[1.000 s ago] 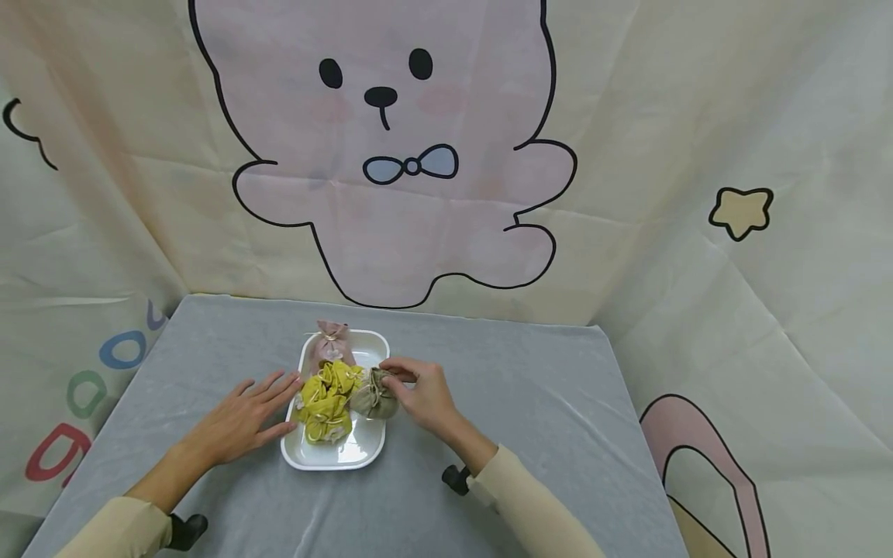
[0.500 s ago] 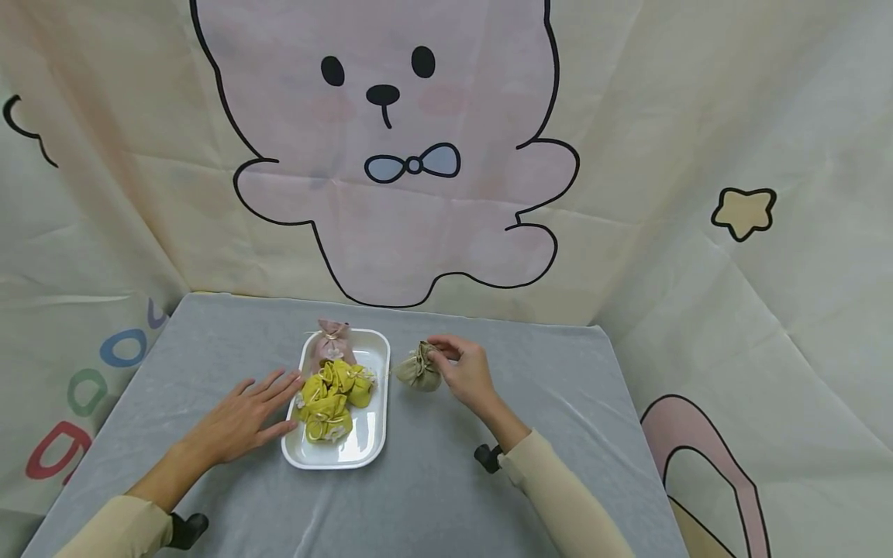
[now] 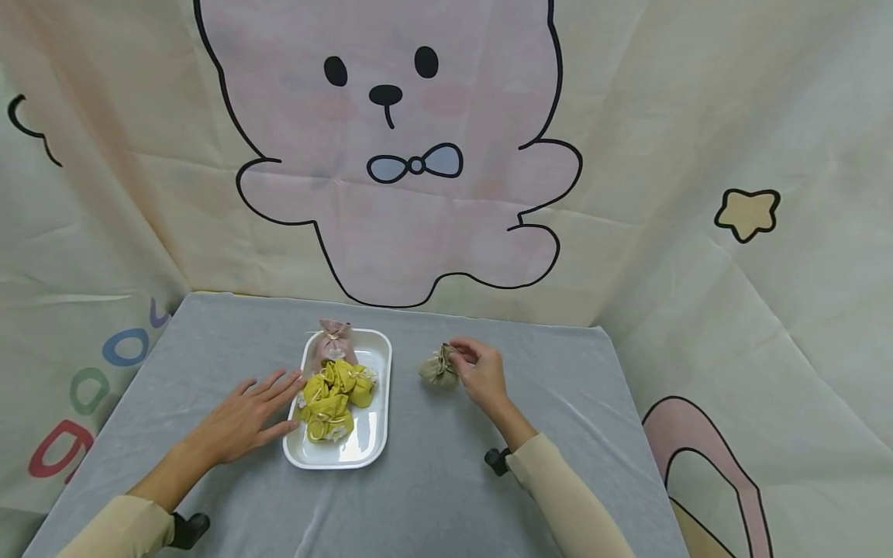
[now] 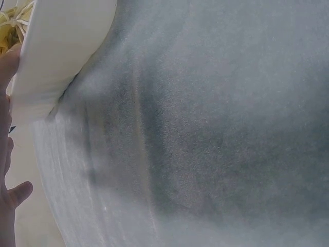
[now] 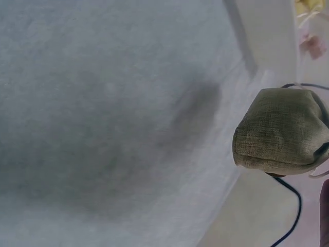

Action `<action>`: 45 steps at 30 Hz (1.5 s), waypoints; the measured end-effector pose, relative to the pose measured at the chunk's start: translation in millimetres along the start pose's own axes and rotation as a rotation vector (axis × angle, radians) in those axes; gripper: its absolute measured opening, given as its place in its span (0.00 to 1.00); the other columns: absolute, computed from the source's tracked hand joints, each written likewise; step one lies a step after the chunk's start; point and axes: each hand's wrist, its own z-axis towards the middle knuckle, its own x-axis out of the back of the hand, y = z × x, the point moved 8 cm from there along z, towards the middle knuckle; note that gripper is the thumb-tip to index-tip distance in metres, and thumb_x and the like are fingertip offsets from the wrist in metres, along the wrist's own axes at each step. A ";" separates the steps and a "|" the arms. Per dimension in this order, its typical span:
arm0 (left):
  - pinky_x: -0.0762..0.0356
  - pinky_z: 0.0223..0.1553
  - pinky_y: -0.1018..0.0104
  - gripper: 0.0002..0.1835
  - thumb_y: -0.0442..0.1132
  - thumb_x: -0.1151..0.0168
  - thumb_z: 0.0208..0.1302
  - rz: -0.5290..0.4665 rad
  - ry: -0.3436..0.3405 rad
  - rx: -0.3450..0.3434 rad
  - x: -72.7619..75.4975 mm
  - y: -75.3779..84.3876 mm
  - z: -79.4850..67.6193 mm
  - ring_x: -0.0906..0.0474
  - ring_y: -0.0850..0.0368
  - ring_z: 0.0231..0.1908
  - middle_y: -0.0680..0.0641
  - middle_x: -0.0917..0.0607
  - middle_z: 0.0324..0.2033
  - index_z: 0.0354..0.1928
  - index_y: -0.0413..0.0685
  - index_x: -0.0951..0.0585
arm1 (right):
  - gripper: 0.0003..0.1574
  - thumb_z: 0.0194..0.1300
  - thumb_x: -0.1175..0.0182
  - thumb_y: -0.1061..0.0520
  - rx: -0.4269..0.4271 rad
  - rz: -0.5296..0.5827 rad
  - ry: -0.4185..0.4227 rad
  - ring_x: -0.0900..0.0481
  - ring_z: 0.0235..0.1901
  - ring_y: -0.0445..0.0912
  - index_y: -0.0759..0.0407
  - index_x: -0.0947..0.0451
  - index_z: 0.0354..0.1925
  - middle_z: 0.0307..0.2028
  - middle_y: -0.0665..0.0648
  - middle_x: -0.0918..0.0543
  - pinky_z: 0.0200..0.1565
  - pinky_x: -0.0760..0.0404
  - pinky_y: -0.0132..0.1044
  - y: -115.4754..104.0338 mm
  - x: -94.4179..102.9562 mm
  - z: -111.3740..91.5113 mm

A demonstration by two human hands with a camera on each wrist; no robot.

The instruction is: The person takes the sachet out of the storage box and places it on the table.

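Note:
My right hand [image 3: 483, 378] pinches a greyish-olive drawstring pouch [image 3: 437, 370] by its gathered neck, to the right of the white tray [image 3: 368, 443]. In the right wrist view the pouch [image 5: 280, 131] hangs over the cloth, its shadow falling apart from it. Several yellow drawstring pouches [image 3: 326, 408] with pale ties are bunched in the tray's middle and left. Behind them, a pink pouch [image 3: 336, 346] leans at the far left corner. My left hand [image 3: 240, 421] lies with fingers spread, its fingertips at the tray's left rim. In the left wrist view, the tray's outer wall [image 4: 67, 46] shows beside the fingers.
A grey-blue cloth [image 3: 446, 488] covers the table, whose far edge meets a hanging backdrop [image 3: 453, 256] with a cartoon bear. Printed fabric also hangs on both sides. A black wrist-worn piece [image 3: 497, 462] sits below the right cuff, another [image 3: 190, 531] at the left.
My right hand has lifted the olive pouch from the tray's right side and carried it rightward over the cloth, slowing lately. My left hand has stayed at the tray's rim.

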 end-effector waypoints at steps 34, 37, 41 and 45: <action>0.36 0.60 0.33 0.39 0.59 0.40 0.67 0.005 0.012 -0.006 1.1 2.2 0.8 0.37 0.40 0.70 0.42 0.34 0.72 0.74 0.46 0.34 | 0.18 0.64 0.34 0.66 -0.019 -0.033 -0.116 0.14 0.44 0.52 0.65 0.19 0.52 0.47 0.64 0.14 0.50 0.19 0.48 25.3 -14.7 -5.9; 0.36 0.60 0.33 0.39 0.59 0.40 0.67 0.004 0.009 -0.005 1.0 1.9 1.2 0.37 0.40 0.70 0.42 0.34 0.72 0.73 0.46 0.34 | 0.18 0.63 0.33 0.66 0.016 -0.016 -0.132 0.14 0.45 0.53 0.65 0.19 0.53 0.48 0.64 0.15 0.51 0.19 0.48 13.7 -18.7 -3.0; 0.36 0.60 0.33 0.39 0.59 0.40 0.68 -0.003 0.004 -0.002 0.7 1.4 1.3 0.38 0.40 0.70 0.42 0.34 0.72 0.74 0.46 0.34 | 0.20 0.62 0.32 0.65 0.046 0.008 -0.170 0.14 0.47 0.54 0.66 0.19 0.54 0.48 0.64 0.15 0.50 0.19 0.50 -2.5 -29.9 0.2; 0.35 0.60 0.33 0.39 0.59 0.40 0.68 -0.003 0.015 -0.007 0.8 1.2 1.1 0.37 0.40 0.70 0.43 0.34 0.72 0.73 0.46 0.33 | 0.22 0.61 0.31 0.64 0.069 -0.009 -0.217 0.15 0.48 0.53 0.65 0.20 0.55 0.50 0.62 0.15 0.51 0.19 0.51 -20.5 -45.1 4.2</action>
